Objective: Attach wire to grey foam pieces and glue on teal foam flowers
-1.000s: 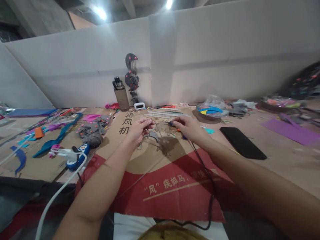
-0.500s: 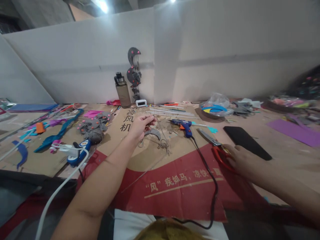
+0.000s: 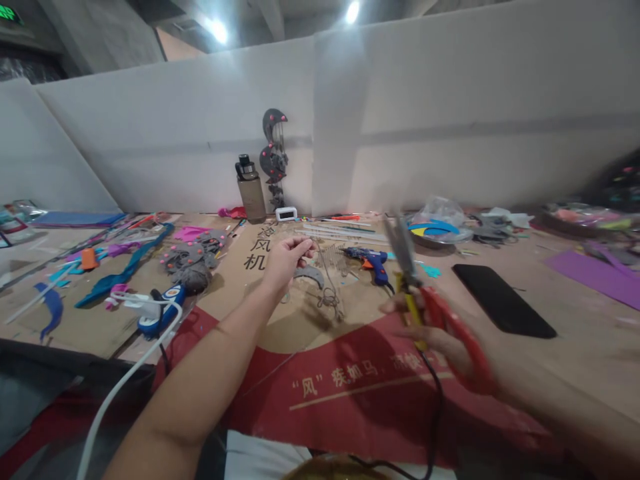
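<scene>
My left hand [image 3: 289, 261] is pinched around the end of a thin grey string [image 3: 329, 297], which hangs down and lies in a loose tangle on the cardboard. Just beneath that hand lies a grey crescent-shaped piece [image 3: 313, 275]. In my right hand [image 3: 445, 343], raised off the table and blurred by motion, are scissors [image 3: 404, 250] with red and yellow handles, blades pointing up and away from me. Between the two hands, farther back, a blue glue gun [image 3: 373, 262] rests on the cardboard [image 3: 345, 400].
A black phone [image 3: 503, 300] lies at the right. Grey pieces with pink dots [image 3: 193, 260] and a blue-and-white power strip [image 3: 163, 313] are at the left. A bottle [image 3: 251, 193] and a small white clock [image 3: 286, 214] stand near the white partition [image 3: 200, 140].
My right hand has lifted the scissors off the table and swung them leftward, blades upward. My left hand keeps its pinch on the string. The view has tipped up slightly.
</scene>
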Demonstrator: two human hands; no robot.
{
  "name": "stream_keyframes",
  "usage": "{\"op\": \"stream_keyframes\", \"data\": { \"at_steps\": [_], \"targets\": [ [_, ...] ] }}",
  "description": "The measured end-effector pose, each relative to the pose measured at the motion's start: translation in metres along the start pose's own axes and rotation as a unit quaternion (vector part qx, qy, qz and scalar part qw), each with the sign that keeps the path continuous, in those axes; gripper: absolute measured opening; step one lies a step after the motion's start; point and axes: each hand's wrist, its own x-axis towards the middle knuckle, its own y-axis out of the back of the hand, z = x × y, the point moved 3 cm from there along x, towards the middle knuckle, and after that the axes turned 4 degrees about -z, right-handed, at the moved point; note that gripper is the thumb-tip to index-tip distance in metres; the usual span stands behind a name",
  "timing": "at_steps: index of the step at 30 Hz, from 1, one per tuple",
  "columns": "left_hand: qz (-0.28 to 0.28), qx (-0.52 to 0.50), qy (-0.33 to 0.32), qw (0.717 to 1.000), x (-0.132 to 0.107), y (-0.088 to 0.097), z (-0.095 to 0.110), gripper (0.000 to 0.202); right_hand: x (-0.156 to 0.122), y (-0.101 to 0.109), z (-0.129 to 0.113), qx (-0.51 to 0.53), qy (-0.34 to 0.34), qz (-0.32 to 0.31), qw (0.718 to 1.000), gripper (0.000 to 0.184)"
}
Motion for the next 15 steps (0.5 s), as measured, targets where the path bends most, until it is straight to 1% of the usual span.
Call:
{"op": "stream_keyframes", "data": {
  "at_steps": [1, 2, 3, 4, 5, 7, 9, 12, 15],
  "targets": [
    [0.005, 0.012, -0.01, 1.0, -0.001, 0.0, 0.0, 0.024, 0.002, -0.009, -0.016, 0.135, 0.007, -0.053, 0.989, 0.025],
    [0.01, 0.026, -0.019, 0.999, -0.001, 0.0, 0.0, 0.023, 0.005, -0.017, -0.03, 0.248, -0.007, -0.085, 0.965, 0.023],
    [0.016, 0.039, -0.026, 0.999, -0.002, 0.0, -0.001, 0.022, 0.007, -0.026, -0.041, 0.322, -0.044, -0.116, 0.939, 0.024],
    [0.023, 0.053, -0.032, 0.998, -0.002, 0.0, -0.001, 0.022, 0.01, -0.034, -0.05, 0.354, -0.082, -0.143, 0.92, 0.029],
    [0.03, 0.066, -0.037, 0.997, -0.002, 0.001, -0.001, 0.021, 0.013, -0.04, -0.059, 0.382, -0.092, -0.156, 0.906, 0.033],
    [0.044, 0.087, -0.046, 0.994, -0.003, 0.002, -0.001, 0.021, 0.018, -0.05, -0.069, 0.422, -0.126, -0.16, 0.884, 0.038],
    [0.051, 0.104, -0.055, 0.992, -0.004, 0.003, 0.0, 0.021, 0.022, -0.056, -0.076, 0.439, -0.151, -0.172, 0.869, 0.04],
    [0.052, 0.122, -0.068, 0.989, -0.006, 0.002, 0.003, 0.021, 0.026, -0.058, -0.083, 0.441, -0.171, -0.184, 0.862, 0.039],
    [0.055, 0.132, -0.069, 0.987, -0.01, -0.002, 0.008, 0.019, 0.028, -0.054, -0.088, 0.446, -0.173, -0.177, 0.86, 0.04]
  ]
}}
